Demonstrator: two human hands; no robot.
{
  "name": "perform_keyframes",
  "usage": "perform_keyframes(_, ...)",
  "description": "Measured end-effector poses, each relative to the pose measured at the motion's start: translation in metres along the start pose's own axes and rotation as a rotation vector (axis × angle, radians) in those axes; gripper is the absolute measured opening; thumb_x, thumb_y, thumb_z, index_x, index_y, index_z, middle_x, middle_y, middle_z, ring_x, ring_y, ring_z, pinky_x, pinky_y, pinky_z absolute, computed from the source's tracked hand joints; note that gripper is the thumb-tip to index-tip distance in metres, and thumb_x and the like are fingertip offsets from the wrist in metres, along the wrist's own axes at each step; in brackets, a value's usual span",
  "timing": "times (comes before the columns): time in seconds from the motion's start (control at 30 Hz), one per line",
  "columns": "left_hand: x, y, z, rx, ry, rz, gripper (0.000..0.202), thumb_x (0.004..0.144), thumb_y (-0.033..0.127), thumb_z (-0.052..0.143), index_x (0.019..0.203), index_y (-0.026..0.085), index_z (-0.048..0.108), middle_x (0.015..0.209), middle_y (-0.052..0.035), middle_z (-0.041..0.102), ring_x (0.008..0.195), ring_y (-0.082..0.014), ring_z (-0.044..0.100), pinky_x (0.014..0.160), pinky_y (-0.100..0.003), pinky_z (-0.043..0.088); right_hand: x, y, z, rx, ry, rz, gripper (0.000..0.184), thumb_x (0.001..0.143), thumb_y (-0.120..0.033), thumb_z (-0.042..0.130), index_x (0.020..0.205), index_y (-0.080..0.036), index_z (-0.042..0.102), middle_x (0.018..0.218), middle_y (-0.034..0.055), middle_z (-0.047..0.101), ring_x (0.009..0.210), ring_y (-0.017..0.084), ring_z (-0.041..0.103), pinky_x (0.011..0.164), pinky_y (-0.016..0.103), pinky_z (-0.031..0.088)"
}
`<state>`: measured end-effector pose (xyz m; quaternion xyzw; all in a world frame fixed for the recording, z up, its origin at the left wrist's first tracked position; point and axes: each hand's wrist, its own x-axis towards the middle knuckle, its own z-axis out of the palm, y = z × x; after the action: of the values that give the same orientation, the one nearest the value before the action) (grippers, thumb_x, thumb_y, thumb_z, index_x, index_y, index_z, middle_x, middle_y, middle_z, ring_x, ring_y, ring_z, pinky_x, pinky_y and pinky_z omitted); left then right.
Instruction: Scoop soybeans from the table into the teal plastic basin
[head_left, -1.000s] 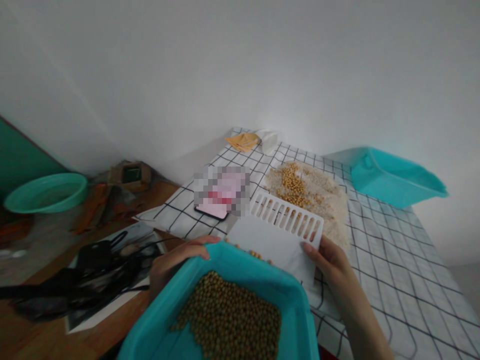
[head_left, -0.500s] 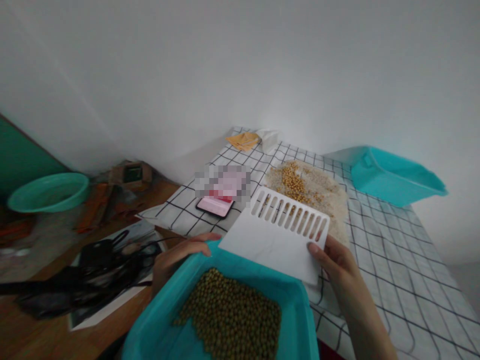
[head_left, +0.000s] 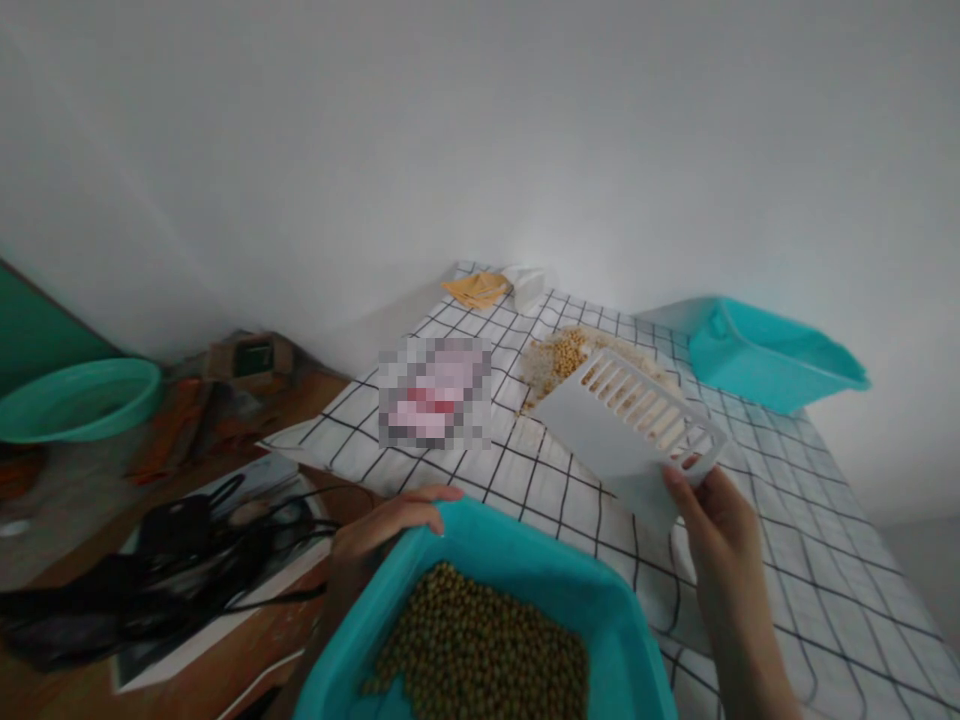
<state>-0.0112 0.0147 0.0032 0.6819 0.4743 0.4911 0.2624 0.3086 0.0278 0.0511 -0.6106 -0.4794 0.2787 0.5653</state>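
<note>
My left hand (head_left: 390, 527) is closed over the far left corner of a teal plastic bin (head_left: 517, 527). Dark greenish-brown round beans (head_left: 487, 640) cover much of the bin's floor. In my right hand (head_left: 720, 530), pinched at its right edge, is a white slotted scoop (head_left: 600, 440), tilted above the table beyond the bin. Behind the scoop lies a spread of pale grains with yellow beans (head_left: 566, 350) heaped on its left part; the scoop hides some of it.
A checked cloth (head_left: 540, 480) covers the table. On it stand a second teal bin (head_left: 772, 360) at right, a blurred-out phone (head_left: 435, 390) and folded yellow cloth (head_left: 478, 289). To the left are a green basin (head_left: 82, 400), a cardboard box (head_left: 251, 357) and black bags with cables (head_left: 180, 530).
My right hand has moved the scoop right, away from the near bin's rim, and tilted it. My left hand stays on the bin's corner. The view has shifted slightly.
</note>
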Motion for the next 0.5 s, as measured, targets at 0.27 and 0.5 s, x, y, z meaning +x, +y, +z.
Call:
perform_keyframes(0.27,-0.011,-0.015,0.004,-0.185,0.021,-0.025,0.018,0.084,0.026,0.054,0.083,0.030,0.072,0.109,0.0024,0.079,0.094,-0.0165,0.074,0.081,-0.016,0.050,0.008,0.000,0.011,-0.183,0.037,-0.111,0.038,0.087,-0.051,0.066,0.103,-0.017,0.071,0.075,0.0064,0.073,0.077,0.026,0.069,0.064,0.032,0.053)
perform_keyframes(0.5,-0.008,-0.004,0.005,-0.142,0.125,-0.080,0.021,0.084,0.027,0.052,0.075,0.028,0.071,0.103,0.0002,0.080,0.091,-0.0207,0.074,0.082,-0.023,0.053,0.013,-0.002,0.016,-0.240,-0.035,-0.187,0.034,0.091,-0.048,0.061,0.106,-0.018,0.072,0.069,0.0046,0.071,0.068,0.025,0.067,0.061,0.032,0.052)
